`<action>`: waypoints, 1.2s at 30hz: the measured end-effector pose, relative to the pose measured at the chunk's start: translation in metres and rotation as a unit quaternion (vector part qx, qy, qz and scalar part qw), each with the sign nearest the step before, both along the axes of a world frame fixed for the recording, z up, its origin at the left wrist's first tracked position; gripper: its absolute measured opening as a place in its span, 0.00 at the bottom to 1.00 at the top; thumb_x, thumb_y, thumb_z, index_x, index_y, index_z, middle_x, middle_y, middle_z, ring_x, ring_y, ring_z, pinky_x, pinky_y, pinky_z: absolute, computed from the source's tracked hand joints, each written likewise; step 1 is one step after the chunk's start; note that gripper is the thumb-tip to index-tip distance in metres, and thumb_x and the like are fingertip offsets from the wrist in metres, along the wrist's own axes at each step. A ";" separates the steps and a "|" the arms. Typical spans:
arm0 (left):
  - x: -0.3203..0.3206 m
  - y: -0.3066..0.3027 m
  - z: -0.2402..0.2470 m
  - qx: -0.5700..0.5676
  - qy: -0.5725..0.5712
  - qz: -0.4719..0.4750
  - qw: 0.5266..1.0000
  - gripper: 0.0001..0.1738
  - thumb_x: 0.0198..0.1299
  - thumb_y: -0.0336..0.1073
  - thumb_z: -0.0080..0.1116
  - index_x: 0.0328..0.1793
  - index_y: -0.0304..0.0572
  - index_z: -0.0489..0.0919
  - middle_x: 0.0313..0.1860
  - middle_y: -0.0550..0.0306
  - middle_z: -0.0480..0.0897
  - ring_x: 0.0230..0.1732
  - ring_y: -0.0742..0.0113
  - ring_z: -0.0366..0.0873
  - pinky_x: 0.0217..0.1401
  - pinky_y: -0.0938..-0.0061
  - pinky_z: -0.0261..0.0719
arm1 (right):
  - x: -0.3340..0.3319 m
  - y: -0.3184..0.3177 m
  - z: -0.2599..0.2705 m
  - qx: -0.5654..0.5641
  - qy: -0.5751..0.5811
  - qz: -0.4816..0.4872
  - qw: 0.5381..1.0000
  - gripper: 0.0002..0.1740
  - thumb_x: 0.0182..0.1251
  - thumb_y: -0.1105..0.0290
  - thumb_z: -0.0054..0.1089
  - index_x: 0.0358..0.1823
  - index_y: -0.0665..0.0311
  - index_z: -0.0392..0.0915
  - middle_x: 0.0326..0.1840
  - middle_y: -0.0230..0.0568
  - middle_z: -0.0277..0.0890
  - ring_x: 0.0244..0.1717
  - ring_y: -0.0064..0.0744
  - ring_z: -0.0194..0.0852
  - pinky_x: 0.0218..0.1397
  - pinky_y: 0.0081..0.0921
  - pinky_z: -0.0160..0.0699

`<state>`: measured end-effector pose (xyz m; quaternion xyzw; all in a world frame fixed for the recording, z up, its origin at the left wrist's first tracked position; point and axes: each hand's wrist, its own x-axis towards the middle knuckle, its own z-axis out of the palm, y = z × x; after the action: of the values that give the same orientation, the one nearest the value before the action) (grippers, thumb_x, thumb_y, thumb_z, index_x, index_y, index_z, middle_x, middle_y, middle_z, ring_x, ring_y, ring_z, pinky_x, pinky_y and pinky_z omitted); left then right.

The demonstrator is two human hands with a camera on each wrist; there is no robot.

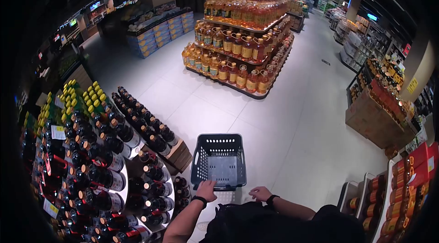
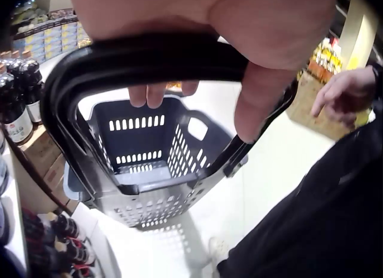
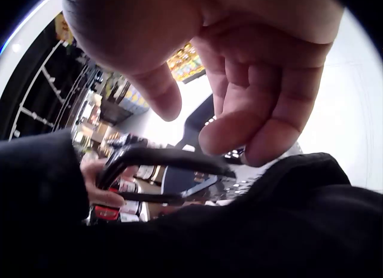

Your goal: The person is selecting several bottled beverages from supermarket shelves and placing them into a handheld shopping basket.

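Note:
A dark grey plastic shopping basket (image 1: 198, 151) with slotted walls is in front of the person, its bare floor showing. In the left wrist view, my left hand (image 2: 209, 15) grips the basket's black handle (image 2: 140, 66), fingers over the bar and thumb along its side. My right hand (image 1: 260, 193) is off to the right of the basket, holding nothing. Its fingers hang loosely curled in the right wrist view, with the thumb (image 3: 160, 98) apart from them. Both wrists wear dark bands.
Tiered dark bottles (image 1: 109, 179) with cork-coloured caps stand close on the left. Ahead is a stacked island of amber oil bottles (image 1: 238, 48). On the right are a large carton (image 1: 377, 119) and shelves of orange-labelled jars (image 1: 395, 197). Pale tiled floor (image 1: 292, 138) runs between the displays.

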<state>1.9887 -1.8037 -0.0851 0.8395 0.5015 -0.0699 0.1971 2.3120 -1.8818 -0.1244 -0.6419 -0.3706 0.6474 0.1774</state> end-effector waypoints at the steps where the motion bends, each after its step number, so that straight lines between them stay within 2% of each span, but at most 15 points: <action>1: 0.013 0.008 -0.005 -0.043 0.058 0.028 0.997 0.36 0.47 0.50 0.69 0.64 0.47 0.79 0.61 0.43 0.80 0.68 0.48 0.73 0.72 0.50 0.67 | 0.029 0.002 -0.007 -0.019 0.013 -0.018 1.000 0.23 0.65 0.60 0.67 0.54 0.70 0.81 0.35 0.45 0.86 0.22 0.30 0.82 0.25 0.26 0.81; 6: 0.078 0.036 0.037 -0.106 0.183 0.112 0.971 0.26 0.49 0.59 0.65 0.41 0.45 0.90 0.45 0.43 0.88 0.48 0.46 0.87 0.51 0.58 0.85 | 0.193 0.009 -0.053 -0.095 -0.065 -0.129 0.985 0.19 0.66 0.62 0.66 0.49 0.71 0.83 0.36 0.48 0.86 0.26 0.35 0.85 0.28 0.29 0.86; 8: 0.089 0.040 0.027 -0.137 0.181 0.104 0.968 0.29 0.50 0.62 0.63 0.45 0.45 0.89 0.47 0.42 0.87 0.50 0.46 0.86 0.54 0.56 0.83 | 0.259 0.003 -0.076 -0.118 -0.063 -0.184 0.974 0.20 0.65 0.61 0.67 0.48 0.71 0.83 0.35 0.47 0.86 0.26 0.34 0.83 0.29 0.31 0.85; 12: 0.126 0.053 0.025 -0.170 0.200 0.139 0.955 0.33 0.52 0.68 0.61 0.49 0.51 0.89 0.51 0.46 0.87 0.55 0.47 0.83 0.58 0.58 0.80 | 0.342 0.010 -0.070 -0.014 -0.174 -0.037 0.984 0.19 0.68 0.68 0.61 0.57 0.69 0.79 0.41 0.47 0.87 0.34 0.35 0.88 0.31 0.31 0.88; 15: 0.165 0.066 0.026 -0.223 0.145 0.181 0.947 0.33 0.54 0.63 0.64 0.50 0.39 0.87 0.51 0.38 0.85 0.55 0.44 0.83 0.58 0.57 0.80 | 0.357 0.019 -0.054 -0.015 -0.157 -0.132 0.979 0.19 0.68 0.71 0.59 0.59 0.66 0.79 0.42 0.46 0.87 0.37 0.34 0.88 0.32 0.30 0.87; 16: 0.177 0.071 0.022 -0.227 0.142 0.182 0.946 0.33 0.54 0.63 0.64 0.50 0.39 0.87 0.51 0.38 0.85 0.55 0.44 0.83 0.58 0.57 0.80 | 0.368 0.017 -0.065 0.055 -0.238 0.019 0.970 0.20 0.67 0.71 0.60 0.60 0.68 0.78 0.41 0.47 0.87 0.36 0.34 0.88 0.29 0.30 0.87; 18: 0.197 0.084 0.014 -0.248 0.082 0.198 0.945 0.32 0.55 0.57 0.64 0.48 0.30 0.85 0.49 0.33 0.85 0.54 0.39 0.83 0.58 0.57 0.80 | 0.382 0.015 -0.094 0.152 -0.272 0.136 0.940 0.19 0.67 0.71 0.62 0.56 0.72 0.78 0.38 0.53 0.86 0.29 0.39 0.86 0.25 0.32 0.85; 20: 0.210 0.099 0.006 -0.250 0.066 0.225 0.939 0.32 0.56 0.56 0.64 0.48 0.29 0.85 0.49 0.32 0.85 0.54 0.40 0.83 0.58 0.58 0.80 | 0.376 0.023 -0.111 -0.026 -0.022 -0.211 0.977 0.19 0.65 0.68 0.65 0.52 0.75 0.78 0.36 0.55 0.85 0.23 0.41 0.83 0.22 0.34 0.84; 21: 0.215 0.101 0.004 -0.249 0.054 0.257 0.932 0.31 0.56 0.54 0.64 0.48 0.27 0.85 0.48 0.30 0.84 0.54 0.40 0.83 0.59 0.58 0.80 | 0.372 0.043 -0.089 -0.143 0.028 -0.321 0.936 0.17 0.66 0.67 0.65 0.49 0.74 0.78 0.35 0.56 0.84 0.19 0.41 0.80 0.21 0.34 0.83; 24: 0.241 0.122 0.010 -0.265 0.049 0.306 0.913 0.31 0.56 0.55 0.64 0.48 0.27 0.85 0.48 0.29 0.84 0.54 0.40 0.83 0.58 0.57 0.80 | 0.399 0.092 -0.107 -0.127 0.029 -0.236 0.963 0.17 0.66 0.67 0.65 0.48 0.73 0.79 0.33 0.53 0.84 0.19 0.39 0.80 0.21 0.32 0.83; 26: 0.258 0.135 0.005 -0.261 0.052 0.322 0.908 0.32 0.55 0.55 0.63 0.47 0.26 0.85 0.48 0.29 0.84 0.54 0.40 0.83 0.58 0.57 0.80 | 0.416 0.142 -0.092 -0.140 -0.020 -0.176 0.974 0.18 0.71 0.69 0.57 0.58 0.70 0.77 0.38 0.53 0.86 0.24 0.37 0.84 0.27 0.32 0.87; 28: 0.274 0.159 0.002 -0.271 0.048 0.327 0.904 0.31 0.55 0.54 0.63 0.46 0.26 0.85 0.48 0.30 0.85 0.53 0.40 0.84 0.58 0.57 0.80 | 0.433 0.200 -0.085 -0.131 -0.032 -0.235 0.963 0.15 0.66 0.66 0.65 0.46 0.72 0.80 0.32 0.50 0.84 0.18 0.35 0.79 0.22 0.31 0.83; 33: 0.330 0.191 -0.007 -0.244 0.008 0.440 0.864 0.31 0.52 0.54 0.66 0.42 0.26 0.86 0.41 0.29 0.85 0.49 0.40 0.85 0.55 0.57 0.81 | 0.478 0.344 -0.085 -0.102 -0.030 -0.201 0.974 0.11 0.66 0.69 0.64 0.43 0.71 0.79 0.26 0.46 0.81 0.15 0.33 0.77 0.19 0.29 0.79; 35: 0.322 0.183 -0.094 0.063 -0.111 0.299 0.946 0.28 0.49 0.51 0.70 0.39 0.26 0.85 0.39 0.28 0.85 0.49 0.39 0.85 0.52 0.55 0.81 | 0.497 0.394 -0.076 -0.093 -0.037 -0.184 0.978 0.11 0.65 0.69 0.64 0.43 0.71 0.79 0.25 0.45 0.80 0.15 0.33 0.76 0.19 0.29 0.79; 36: 0.345 0.217 -0.080 0.063 -0.110 0.304 0.944 0.28 0.49 0.51 0.70 0.39 0.26 0.85 0.39 0.28 0.85 0.49 0.39 0.85 0.52 0.55 0.81 | 0.506 0.416 -0.072 -0.084 -0.043 -0.173 0.981 0.11 0.65 0.69 0.64 0.42 0.71 0.79 0.25 0.45 0.80 0.14 0.33 0.76 0.18 0.29 0.78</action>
<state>2.3336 -1.5865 -0.1656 0.6602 0.7114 0.1181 0.2102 2.8177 -1.4661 -0.1963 -0.7357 -0.2060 0.6079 0.2162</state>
